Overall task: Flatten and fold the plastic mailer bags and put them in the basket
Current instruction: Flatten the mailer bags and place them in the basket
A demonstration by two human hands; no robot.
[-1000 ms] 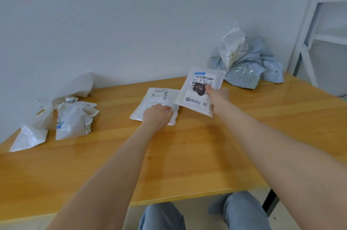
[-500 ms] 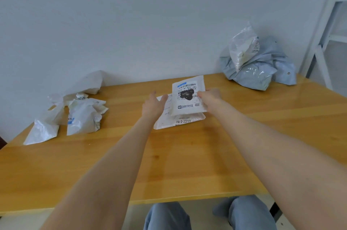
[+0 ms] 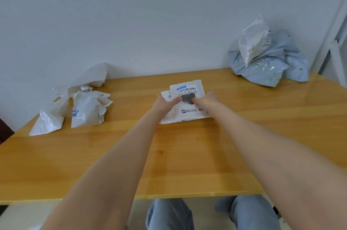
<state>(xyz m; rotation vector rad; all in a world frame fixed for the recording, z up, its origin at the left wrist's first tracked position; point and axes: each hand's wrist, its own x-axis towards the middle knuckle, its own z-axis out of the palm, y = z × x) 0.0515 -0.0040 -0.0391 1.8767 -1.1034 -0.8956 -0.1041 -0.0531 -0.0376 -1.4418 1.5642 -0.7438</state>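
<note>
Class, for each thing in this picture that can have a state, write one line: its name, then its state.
labelled mailer: flattened, lying on another mailer, under both thumbs.
lower mailer: flat on the table, mostly covered.
left hand: thumb on the labelled mailer, fingers hidden.
right hand: thumb on the labelled mailer, fingers hidden.
white mailers, left: crumpled, untouched.
blue-grey mailers, right: crumpled, heaped.

A plain pale grey wall (image 3: pixel 150 13) runs behind a wooden table (image 3: pixel 187 164) with a glossy honey-coloured top, whose far edge meets it. A white metal frame (image 3: pixel 336 51) stands past the table's right end. Light floor (image 3: pixel 22 214) shows below the near edge.
</note>
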